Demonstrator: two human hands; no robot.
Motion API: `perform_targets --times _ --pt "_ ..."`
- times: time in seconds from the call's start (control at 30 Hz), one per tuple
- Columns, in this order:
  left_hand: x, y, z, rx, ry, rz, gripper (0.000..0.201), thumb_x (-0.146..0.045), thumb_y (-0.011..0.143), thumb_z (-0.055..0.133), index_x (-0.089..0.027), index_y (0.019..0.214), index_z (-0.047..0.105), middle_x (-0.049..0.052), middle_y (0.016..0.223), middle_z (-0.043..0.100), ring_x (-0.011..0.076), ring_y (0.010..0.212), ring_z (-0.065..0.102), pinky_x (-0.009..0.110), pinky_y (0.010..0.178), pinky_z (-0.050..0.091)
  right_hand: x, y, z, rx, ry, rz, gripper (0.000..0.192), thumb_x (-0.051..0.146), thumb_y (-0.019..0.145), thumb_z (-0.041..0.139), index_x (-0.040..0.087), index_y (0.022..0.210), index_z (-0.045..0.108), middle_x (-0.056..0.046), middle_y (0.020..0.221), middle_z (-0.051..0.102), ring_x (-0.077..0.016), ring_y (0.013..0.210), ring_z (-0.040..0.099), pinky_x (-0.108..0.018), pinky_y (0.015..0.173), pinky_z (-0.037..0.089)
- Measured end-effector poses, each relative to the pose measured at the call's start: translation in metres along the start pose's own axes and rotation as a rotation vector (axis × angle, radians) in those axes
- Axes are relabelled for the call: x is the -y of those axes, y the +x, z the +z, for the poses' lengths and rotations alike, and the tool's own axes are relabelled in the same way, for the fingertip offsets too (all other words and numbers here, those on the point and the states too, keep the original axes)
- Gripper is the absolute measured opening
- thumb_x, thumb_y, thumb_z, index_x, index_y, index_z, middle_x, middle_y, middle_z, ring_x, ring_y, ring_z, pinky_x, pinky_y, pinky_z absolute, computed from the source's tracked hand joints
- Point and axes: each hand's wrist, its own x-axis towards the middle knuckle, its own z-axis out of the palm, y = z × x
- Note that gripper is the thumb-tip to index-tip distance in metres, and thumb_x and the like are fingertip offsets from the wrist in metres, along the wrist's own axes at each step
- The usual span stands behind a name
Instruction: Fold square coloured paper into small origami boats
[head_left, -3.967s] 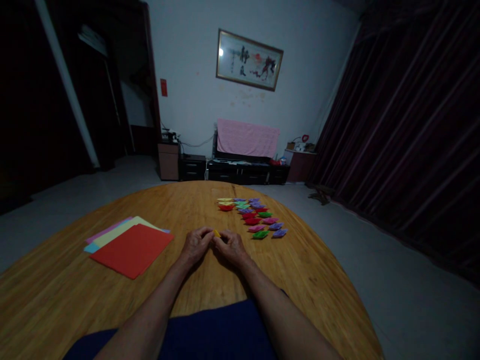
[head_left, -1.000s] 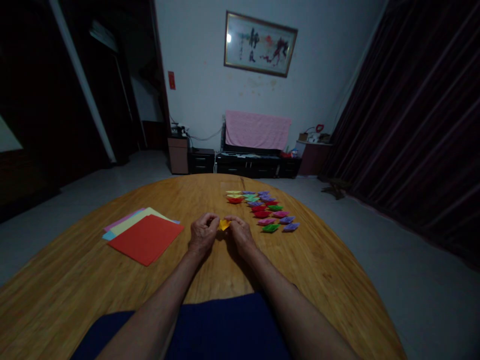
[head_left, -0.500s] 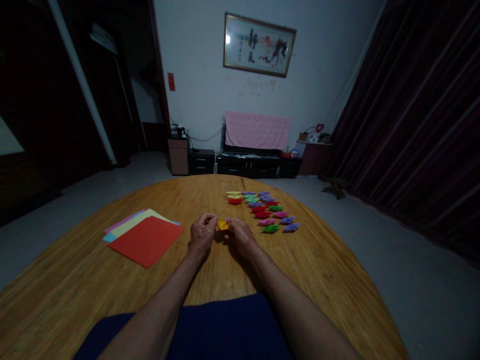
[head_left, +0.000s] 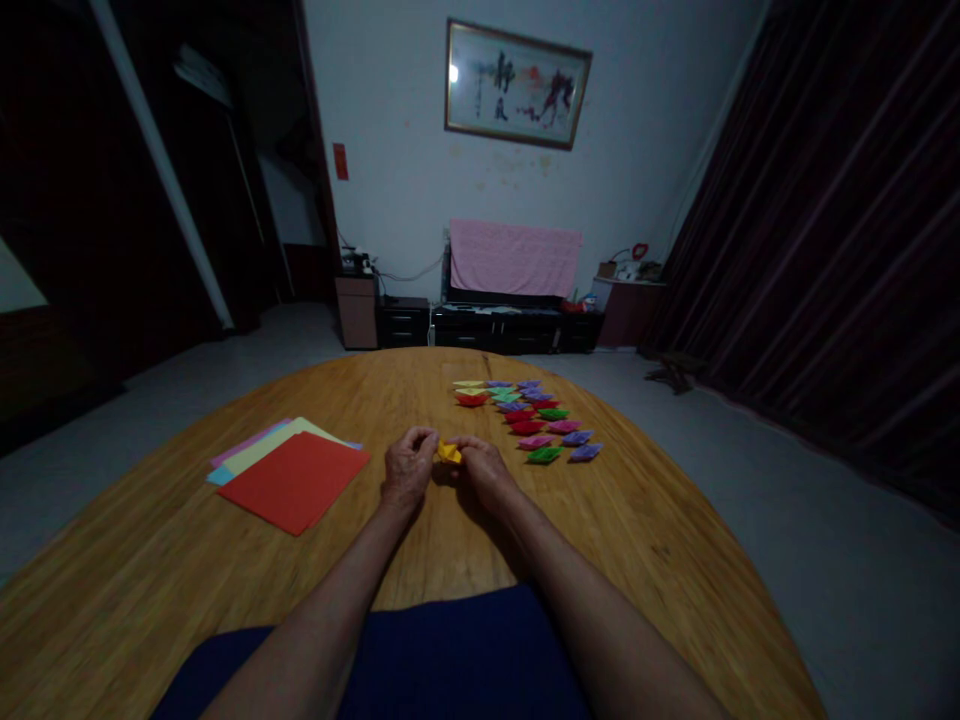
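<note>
The small yellow folded paper (head_left: 449, 453), opened wider than before, was kept pinched between the fingers of the left hand (head_left: 407, 470) and right hand (head_left: 481, 468).

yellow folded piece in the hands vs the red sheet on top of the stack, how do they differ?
The small yellow folded paper piece is creased into a compact shape; the flat red paper sheet is unfolded and far larger. The yellow piece is pinched between the left hand and right hand; the red sheet lies untouched atop a stack of coloured sheets on the round wooden table. Both look like coloured craft paper.
</note>
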Motion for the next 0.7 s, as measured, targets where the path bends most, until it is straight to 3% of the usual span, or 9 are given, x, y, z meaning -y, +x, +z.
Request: perform_targets --times 0.13,0.27,0.5,0.7 --pt "0.0 0.002 -0.002 0.013 -0.026 -0.024 0.022 -0.038 0.074 0.063 -0.017 0.074 0.064 -0.002 0.066 0.059 0.013 0.062 0.055 0.022 0.057 0.043 0.011 -0.01 -0.002 0.076 -0.017 -0.031 0.019 0.019 0.059 0.058 0.015 0.076 0.064 -0.001 0.063 0.065 -0.0126 0.052 0.056 -0.023 0.052 0.045" --pt "-0.006 0.002 -0.002 0.037 -0.116 -0.107 0.024 -0.039 0.069 0.067 -0.016 0.076 0.063 -0.003 0.065 0.06 0.0126 0.06 0.056 0.022 0.055 0.043 0.017 -0.014 -0.002 0.057 -0.006 -0.011 0.02 0.021 0.056 0.064 0.016 0.075 0.063 0.0 0.06 0.063 -0.0129 0.05 0.057 -0.023 0.05 0.045" --pt "-0.02 -0.003 -0.003 0.174 -0.355 -0.397 0.054 -0.031 0.056 0.078 -0.014 0.103 0.061 -0.001 0.071 0.065 0.0103 0.05 0.055 0.023 0.049 0.044 0.012 -0.006 -0.009 -0.021 -0.056 -0.087 0.029 0.027 0.055 0.075 0.017 0.08 0.066 0.001 0.061 0.065 -0.0109 0.05 0.055 -0.022 0.049 0.041" --pt "-0.023 -0.004 -0.004 0.241 -0.514 -0.469 0.067 -0.023 0.046 0.086 -0.015 0.107 0.06 0.002 0.078 0.069 0.0141 0.059 0.063 0.027 0.057 0.051 0.008 -0.005 -0.012 0.009 -0.086 -0.117 0.028 0.028 0.056 0.075 0.017 0.08 0.066 0.002 0.061 0.063 -0.0097 0.05 0.052 -0.021 0.049 0.04"
